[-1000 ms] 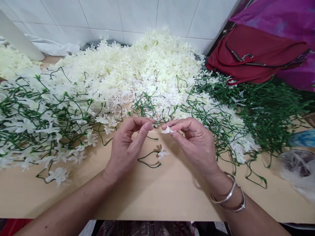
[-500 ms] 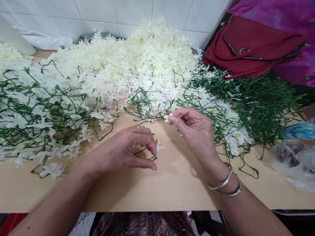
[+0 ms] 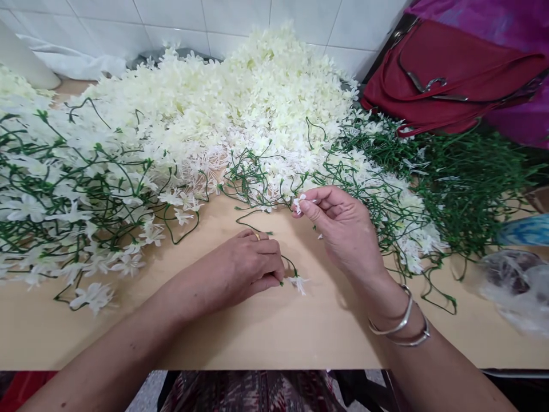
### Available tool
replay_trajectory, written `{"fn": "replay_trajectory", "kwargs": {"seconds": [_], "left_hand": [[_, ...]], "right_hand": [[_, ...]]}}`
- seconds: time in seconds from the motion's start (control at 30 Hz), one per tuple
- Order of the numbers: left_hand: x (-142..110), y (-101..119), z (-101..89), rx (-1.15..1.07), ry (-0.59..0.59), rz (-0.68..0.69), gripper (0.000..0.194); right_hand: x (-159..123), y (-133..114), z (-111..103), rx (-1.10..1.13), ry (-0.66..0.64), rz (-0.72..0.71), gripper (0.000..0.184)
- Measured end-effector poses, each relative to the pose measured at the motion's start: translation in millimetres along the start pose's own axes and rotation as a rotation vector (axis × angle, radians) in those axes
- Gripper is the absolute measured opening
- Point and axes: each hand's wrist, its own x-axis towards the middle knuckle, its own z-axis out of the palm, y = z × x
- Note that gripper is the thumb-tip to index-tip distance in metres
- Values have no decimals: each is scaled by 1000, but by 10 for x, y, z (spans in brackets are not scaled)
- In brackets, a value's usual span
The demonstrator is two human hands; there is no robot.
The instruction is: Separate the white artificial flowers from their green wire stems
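Note:
My left hand [image 3: 246,263], palm down low over the table, has its fingers closed on a green plastic stem [image 3: 292,262]. That stem curves out past my fingertips and ends in a white artificial flower [image 3: 299,283] lying on the table. A small white flower piece [image 3: 299,203] is pinched between thumb and forefinger of my right hand [image 3: 345,229], raised in front of the flower heap. Just beyond my left knuckles lies another green stem [image 3: 251,220], partly hidden by that hand.
White artificial flower heads [image 3: 274,86] are heaped along the tiled wall. Stemmed flowers [image 3: 77,194] spread at left, bare green stems [image 3: 476,177] pile at right. A red handbag [image 3: 454,68] and a clear plastic bag [image 3: 521,286] lie to the right on the table [image 3: 266,337].
The fingers of my left hand, apart before, have closed on the stem. Its attached flower has shifted right and toward me. My right hand still pinches the white piece, now turned differently.

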Motion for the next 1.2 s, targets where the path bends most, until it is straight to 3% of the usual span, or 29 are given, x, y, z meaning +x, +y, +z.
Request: {"fn": "replay_trajectory", "kwargs": {"seconds": [0.1, 0.23, 0.33, 0.47, 0.63, 0.8, 1.2], "left_hand": [[12, 39, -15, -37, 13, 16, 11], [29, 124, -150, -462, 8, -16, 5], [46, 101, -172, -781, 171, -151, 11], [87, -29, -62, -982, 383, -316, 16], [118, -77, 13, -923, 543, -441, 24], [124, -67, -8, -878, 626, -459, 27], [154, -12, 6, -1013, 641, -477, 22]], "right_hand": [[14, 60, -15, 66, -14, 8, 11], [15, 65, -16, 138, -48, 51, 14], [-3, 37, 4, 237, -131, 150, 20], [-29, 33, 33, 368, -296, 329, 30], [-32, 33, 26, 370, -285, 366, 33], [-40, 37, 20, 336, -264, 368, 34], [-69, 93, 142, 299, -142, 374, 36]]}}
